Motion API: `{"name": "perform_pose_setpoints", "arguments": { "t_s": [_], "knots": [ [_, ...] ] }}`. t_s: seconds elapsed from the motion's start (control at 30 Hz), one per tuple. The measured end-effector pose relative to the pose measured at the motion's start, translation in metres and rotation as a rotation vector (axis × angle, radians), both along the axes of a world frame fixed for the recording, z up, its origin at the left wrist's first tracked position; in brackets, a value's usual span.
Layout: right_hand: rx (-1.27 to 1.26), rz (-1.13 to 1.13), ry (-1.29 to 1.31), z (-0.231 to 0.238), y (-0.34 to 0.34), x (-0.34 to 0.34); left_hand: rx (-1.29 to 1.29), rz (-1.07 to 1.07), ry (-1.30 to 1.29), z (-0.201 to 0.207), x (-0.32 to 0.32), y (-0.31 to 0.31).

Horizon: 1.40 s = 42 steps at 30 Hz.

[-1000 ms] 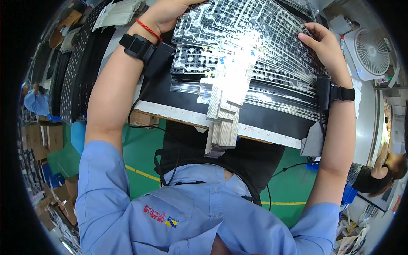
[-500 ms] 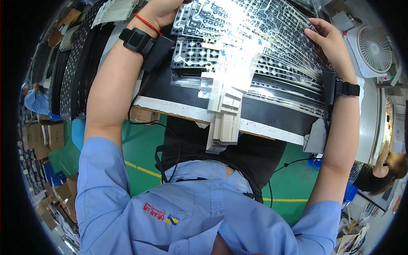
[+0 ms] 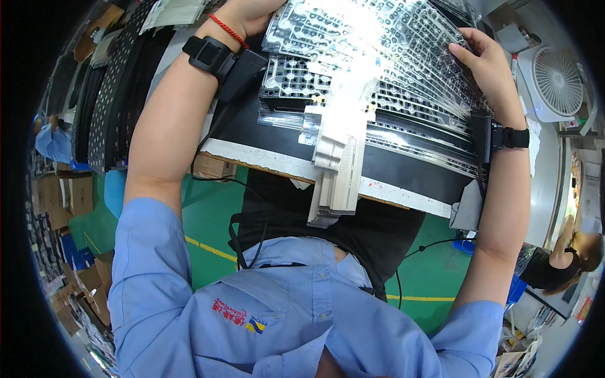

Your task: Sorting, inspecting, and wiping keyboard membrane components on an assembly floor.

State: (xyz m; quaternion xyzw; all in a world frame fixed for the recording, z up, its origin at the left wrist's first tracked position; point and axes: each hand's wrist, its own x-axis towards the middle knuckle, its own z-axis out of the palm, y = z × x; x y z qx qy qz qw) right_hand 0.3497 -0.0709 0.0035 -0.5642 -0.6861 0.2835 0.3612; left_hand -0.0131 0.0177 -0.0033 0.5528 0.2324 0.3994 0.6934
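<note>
A thick pile of clear printed-circuit membrane sheets lies fanned on the black table top, with strong glare over its middle. Pale ribbon tails hang from the sheets over the near table edge. My right hand is at the pile's far right side, thumb on top and fingers at the sheet edges, gripping them. At the top rim of the picture, my left hand is beside the pile's left edge. Its fingertips are cut off or hidden, so its grip does not show.
Stacked dark perforated panels stand on the left. A white fan stands at the right, near a grey cloth on the table's edge. Black cables hang from both wrist devices. Another person is at the far right.
My left hand and the left side of the sheets have shifted slightly to the right. The ribbon tails have moved a little right too. My right hand stays at the same edge.
</note>
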Motion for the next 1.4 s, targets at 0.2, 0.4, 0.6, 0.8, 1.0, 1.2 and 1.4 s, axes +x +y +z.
{"name": "perform_pose_setpoints", "arguments": {
  "t_s": [0.2,0.4,0.6,0.8,1.0,1.2,1.4],
  "knots": [
    [-0.029,-0.045,-0.006,-0.003,0.005,0.012,0.082,0.010,-0.051,0.016,0.008,-0.016],
    [-0.057,-0.061,0.038,-0.006,0.006,0.017,-0.014,-0.023,-0.032,0.011,0.003,-0.010],
    [-0.024,-0.060,0.061,-0.009,0.008,0.025,0.046,0.033,0.023,0.015,0.006,-0.013],
    [-0.038,-0.189,0.133,-0.005,0.006,0.032,0.190,0.062,0.478,0.026,0.002,-0.026],
    [0.489,-0.142,-0.309,0.003,-0.001,-0.016,0.175,-0.026,0.197,0.016,-0.011,-0.007],
    [0.703,-0.185,-0.344,0.020,-0.007,-0.007,0.088,0.102,-0.130,0.008,-0.021,0.019],
    [0.084,0.149,-0.277,0.010,-0.022,-0.027,0.040,0.308,-0.273,-0.006,-0.019,0.039]
  ]
}}
